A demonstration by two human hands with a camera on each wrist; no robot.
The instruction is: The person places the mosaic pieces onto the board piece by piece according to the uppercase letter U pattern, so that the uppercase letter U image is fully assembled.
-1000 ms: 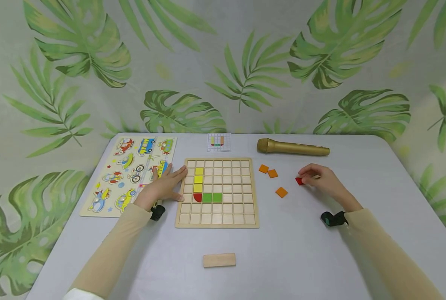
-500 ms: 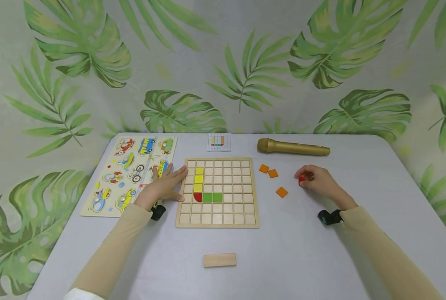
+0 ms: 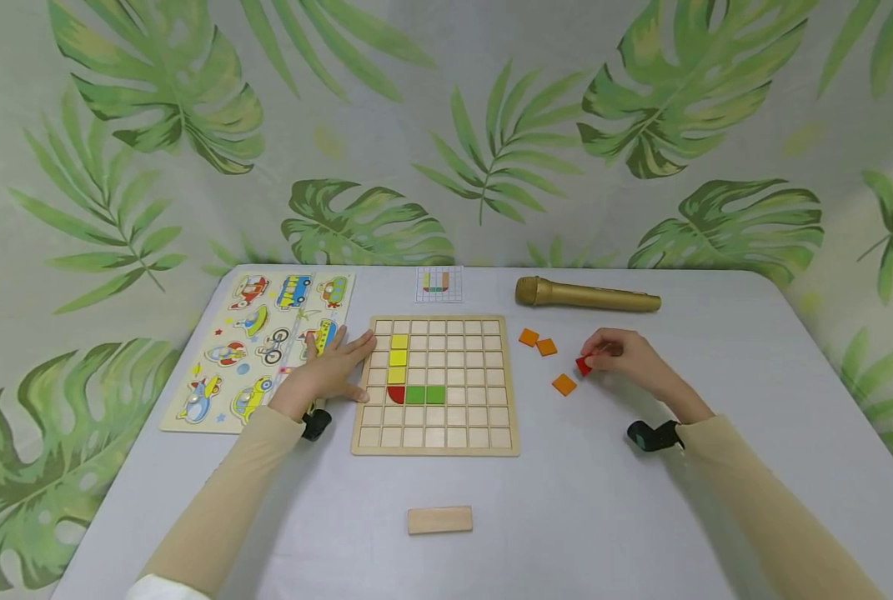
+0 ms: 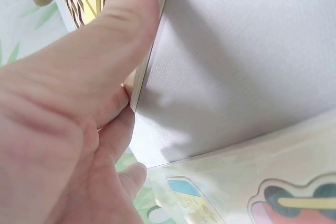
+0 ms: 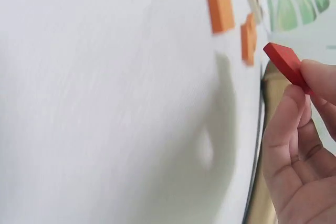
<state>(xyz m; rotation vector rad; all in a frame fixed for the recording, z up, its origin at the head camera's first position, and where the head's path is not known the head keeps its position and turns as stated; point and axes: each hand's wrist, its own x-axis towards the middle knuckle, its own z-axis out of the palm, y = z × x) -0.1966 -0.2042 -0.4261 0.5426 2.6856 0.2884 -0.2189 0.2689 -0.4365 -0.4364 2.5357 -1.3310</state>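
Note:
My right hand (image 3: pixel 626 358) pinches a small red tile (image 5: pixel 285 62) between thumb and fingertips, held just above the table right of the orange tiles (image 3: pixel 564 384). My left hand (image 3: pixel 328 373) rests its spread fingers on the left rim of a wooden grid board (image 3: pixel 484 450); in the left wrist view the thumb (image 4: pixel 123 22) lies over the board's edge. Set in the board's cells are a column of yellow tiles (image 3: pixel 398 358), a red rounded-corner tile (image 3: pixel 396 395) below them, and two green tiles (image 3: pixel 425 396) in a row to its right.
A picture puzzle board (image 3: pixel 224 392) with vehicle pieces lies at the left, partly under the left hand. Behind the grid board is a small pattern card (image 3: pixel 438 285). A gold microphone (image 3: pixel 589 295) lies at the back right, and a wooden block (image 3: pixel 440 521) near the front.
My right hand, with the red tile, has moved slightly left toward the orange tiles, and more of the tile shows. The left hand has stayed in place.

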